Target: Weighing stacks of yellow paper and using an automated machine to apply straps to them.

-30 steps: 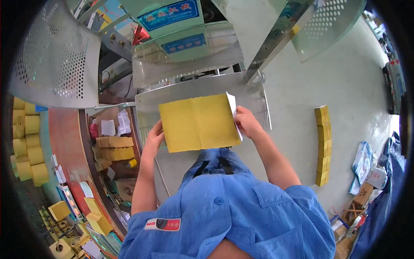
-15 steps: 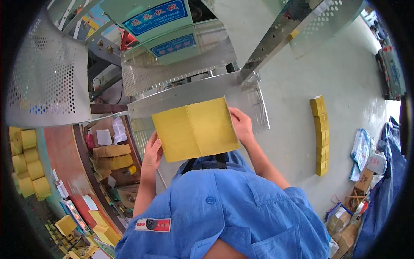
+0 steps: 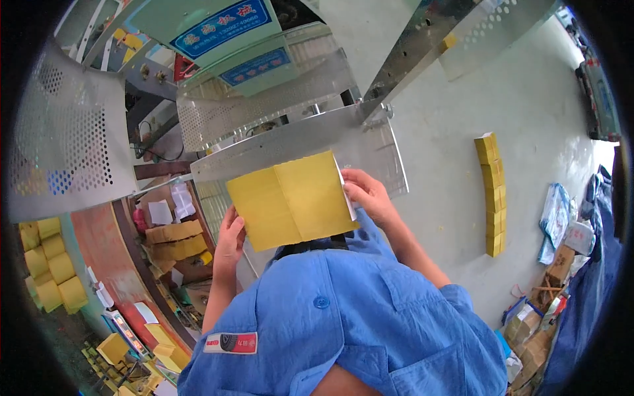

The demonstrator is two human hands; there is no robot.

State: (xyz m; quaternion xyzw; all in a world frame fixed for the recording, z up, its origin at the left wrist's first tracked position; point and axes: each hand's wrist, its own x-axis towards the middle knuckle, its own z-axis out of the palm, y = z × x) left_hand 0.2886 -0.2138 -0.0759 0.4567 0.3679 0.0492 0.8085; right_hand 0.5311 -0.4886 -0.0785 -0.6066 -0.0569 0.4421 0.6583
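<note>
In front of my waist I hold a yellow paper sheet (image 3: 290, 201) with a crease down its middle, tilted slightly. My left hand (image 3: 230, 236) grips its left edge, thumb on top and the other fingers mostly hidden beneath. At the right edge, my right hand (image 3: 366, 193) pinches with bent fingers, and a white layer (image 3: 345, 191) shows there under the yellow. Whether this is one folded sheet or a small stack, I cannot tell. The sheet is held over the near part of a metal machine table (image 3: 310, 140).
A green machine (image 3: 218, 33) with a perforated guard (image 3: 72, 138) stands ahead and left. A slanting metal post (image 3: 413, 56) rises at the table's right. Yellow bundles (image 3: 495, 198) lie in a row on the floor. Left is a reddish bench (image 3: 109, 251) near yellow stacks (image 3: 56, 261).
The sheet has shifted slightly left. My right fingers have curled over its right edge, where a white layer now shows. My left hand keeps its hold.
</note>
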